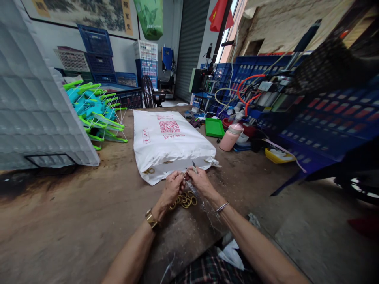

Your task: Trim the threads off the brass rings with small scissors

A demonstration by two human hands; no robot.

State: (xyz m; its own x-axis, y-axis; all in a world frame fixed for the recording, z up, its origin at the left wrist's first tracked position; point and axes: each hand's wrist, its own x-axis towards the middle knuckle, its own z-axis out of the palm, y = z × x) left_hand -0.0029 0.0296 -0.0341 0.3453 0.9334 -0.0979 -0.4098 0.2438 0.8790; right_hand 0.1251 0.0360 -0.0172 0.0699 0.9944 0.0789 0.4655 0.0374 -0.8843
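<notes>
While the right hand [201, 181] grips a pointed tool [194, 169], whatever the left hand [174, 184] holds is hidden — I can't tell. Crates [146, 51] stand beyond the brown tabletop [97, 213].

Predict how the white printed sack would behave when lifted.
The white printed sack likely flexes, since its mouth is creased. Rings show inside that open mouth, so they could slide out if it tips. Its bulging body suggests some weight.

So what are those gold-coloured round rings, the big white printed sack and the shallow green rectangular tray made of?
Gold-coloured round rings: probably brass-like metal, from the yellowish sheen, though coated plastic is possible.
Big white printed sack: likely plastic, perhaps woven, mostly matt, crinkled at its open end.
Shallow green rectangular tray: apparently plastic, bright and evenly coloured.
</notes>
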